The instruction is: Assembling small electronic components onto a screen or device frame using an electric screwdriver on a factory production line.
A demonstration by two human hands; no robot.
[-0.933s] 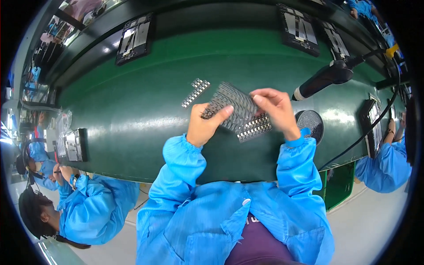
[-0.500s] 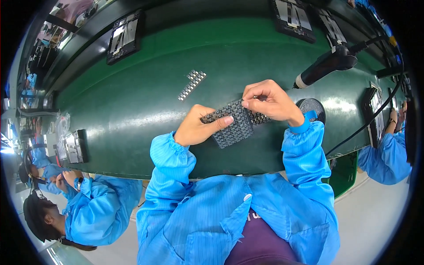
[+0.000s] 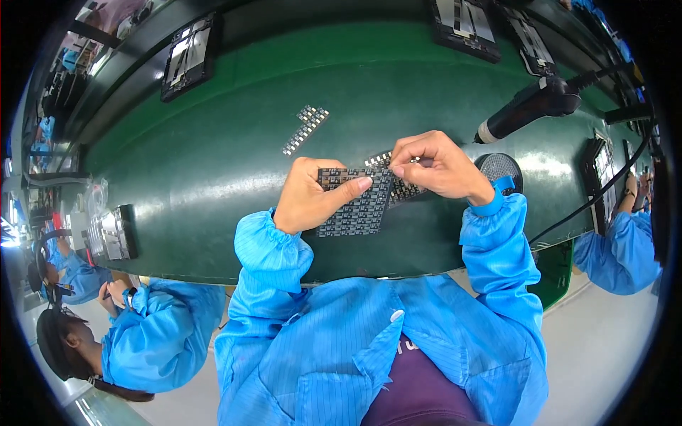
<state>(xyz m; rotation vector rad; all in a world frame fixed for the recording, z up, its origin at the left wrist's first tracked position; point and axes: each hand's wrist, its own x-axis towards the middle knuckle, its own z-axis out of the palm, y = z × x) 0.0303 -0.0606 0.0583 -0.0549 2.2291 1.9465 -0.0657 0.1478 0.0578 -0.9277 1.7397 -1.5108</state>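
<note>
My left hand (image 3: pixel 316 195) is closed on a dark sheet (image 3: pixel 355 213) covered with rows of small rectangular parts, like a panel of tiny circuit boards. The thumb lies flat across its upper face; the fingers behind it are hidden. At the sheet's upper right corner, my right hand (image 3: pixel 439 167) has thumb and forefinger pinched together. What is between those fingertips is too small to make out. Under the right hand lies another panel (image 3: pixel 403 192) with pale pads, partly covered. Farther off on the green table, a narrow stepped panel piece (image 3: pixel 305 130) lies by itself.
A black electric screwdriver (image 3: pixel 529 110) on a cable hangs at the right, above a round dark dish (image 3: pixel 499 172). Black-framed device units (image 3: pixel 190 57) stand along the far edge, with another (image 3: pixel 465 28) at far right. Co-workers in blue sit left (image 3: pixel 160 334) and right (image 3: pixel 616 255).
The held sheet has turned upright and shifted slightly left with my left hand. More of the panel underneath now shows. The right hand stays pinched near the sheet's corner.
</note>
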